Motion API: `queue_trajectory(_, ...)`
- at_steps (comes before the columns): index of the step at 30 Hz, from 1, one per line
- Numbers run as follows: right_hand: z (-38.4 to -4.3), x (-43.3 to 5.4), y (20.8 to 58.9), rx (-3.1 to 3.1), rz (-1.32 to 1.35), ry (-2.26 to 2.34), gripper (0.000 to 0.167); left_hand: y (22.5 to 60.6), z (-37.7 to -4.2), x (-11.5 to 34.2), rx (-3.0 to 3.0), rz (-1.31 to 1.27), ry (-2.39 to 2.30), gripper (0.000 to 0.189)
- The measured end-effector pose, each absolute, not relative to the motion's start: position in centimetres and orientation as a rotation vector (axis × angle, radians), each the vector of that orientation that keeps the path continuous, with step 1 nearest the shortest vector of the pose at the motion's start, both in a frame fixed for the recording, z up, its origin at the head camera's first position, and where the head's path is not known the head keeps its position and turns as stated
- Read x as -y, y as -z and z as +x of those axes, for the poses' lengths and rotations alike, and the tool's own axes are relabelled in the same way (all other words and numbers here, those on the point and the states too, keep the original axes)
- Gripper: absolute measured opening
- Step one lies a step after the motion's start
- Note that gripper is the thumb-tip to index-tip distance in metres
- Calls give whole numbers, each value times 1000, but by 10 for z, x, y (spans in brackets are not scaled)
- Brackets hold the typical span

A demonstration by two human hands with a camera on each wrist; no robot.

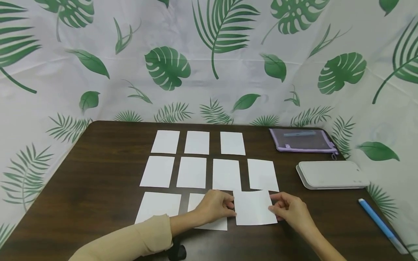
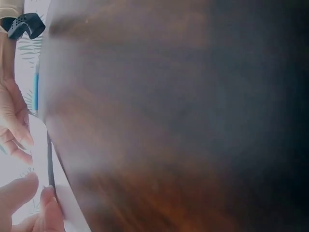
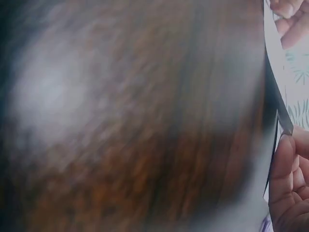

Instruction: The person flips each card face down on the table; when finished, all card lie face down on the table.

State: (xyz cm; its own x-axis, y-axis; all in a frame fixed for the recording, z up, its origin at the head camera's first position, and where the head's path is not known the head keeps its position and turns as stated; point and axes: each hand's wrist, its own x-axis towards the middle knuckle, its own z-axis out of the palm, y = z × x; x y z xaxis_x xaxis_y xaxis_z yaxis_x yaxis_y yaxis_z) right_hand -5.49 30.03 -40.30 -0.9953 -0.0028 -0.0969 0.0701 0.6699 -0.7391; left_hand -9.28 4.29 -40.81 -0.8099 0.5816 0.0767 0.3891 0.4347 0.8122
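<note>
Between both hands is a blank white paper card (image 1: 254, 209), its surface slightly bowed. The left hand (image 1: 213, 207) pinches its left edge, and the right hand (image 1: 291, 212) pinches its right edge. Under the left hand and forearm lie two more white cards, one partly covered (image 1: 212, 224) and one to its left (image 1: 158, 206). Seen nearly edge-on in the left wrist view, the held card (image 2: 39, 147) runs between the two hands. In the right wrist view, the right thumb and fingers (image 3: 289, 181) grip the card's near end.
Two rows of white cards lie farther back, including a back-row card (image 1: 165, 141) and a middle-row card (image 1: 262, 175). At the right are a purple-edged mesh pouch (image 1: 302, 140), a white flat device (image 1: 333, 174) and a blue marker (image 1: 380, 223) on the dark wooden table (image 1: 98, 174).
</note>
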Motion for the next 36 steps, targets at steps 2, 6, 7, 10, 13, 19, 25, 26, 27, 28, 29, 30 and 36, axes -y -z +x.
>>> queue_trajectory(2,-53,-302,403,-2802,44,1202,29,407,-92,-43,-2483,893,-1256,19)
queue_trajectory(6,-51,-302,404,-2826,36,1131,28,406,-92,-44,-2471,932,-1209,16)
queue_trajectory(7,-51,-301,405,-2829,42,1116,28,405,-92,-44,-2473,942,-1195,15)
queue_trajectory(10,-50,-300,405,-2825,58,1080,27,405,-93,-44,-2484,965,-1128,17)
queue_trajectory(13,-50,-300,405,-2818,64,1060,26,405,-92,-45,-2520,1002,-1042,21)
queue_trajectory(19,-50,-299,404,-2807,64,1029,26,403,-91,-47,-2635,1087,-850,17)
queue_trajectory(25,-51,-301,403,-2789,38,1001,27,403,-90,-50,-2688,1100,-748,16)
queue_trajectory(26,-52,-301,403,-2785,29,1001,27,403,-90,-50,-2694,1100,-740,16)
queue_trajectory(27,-52,-302,403,-2781,20,999,27,403,-90,-51,-2696,1099,-737,16)
queue_trajectory(28,-53,-302,403,-2777,12,994,27,403,-90,-52,-2697,1097,-738,16)
queue_trajectory(29,-54,-303,403,-2775,6,987,28,403,-91,-52,-2698,1098,-738,15)
queue_trajectory(30,-54,-303,403,-2773,3,978,28,403,-91,-53,-2701,1098,-735,15)
queue_trajectory(36,-57,-306,403,-2800,-36,910,29,399,-92,-52,-2671,1103,-753,15)
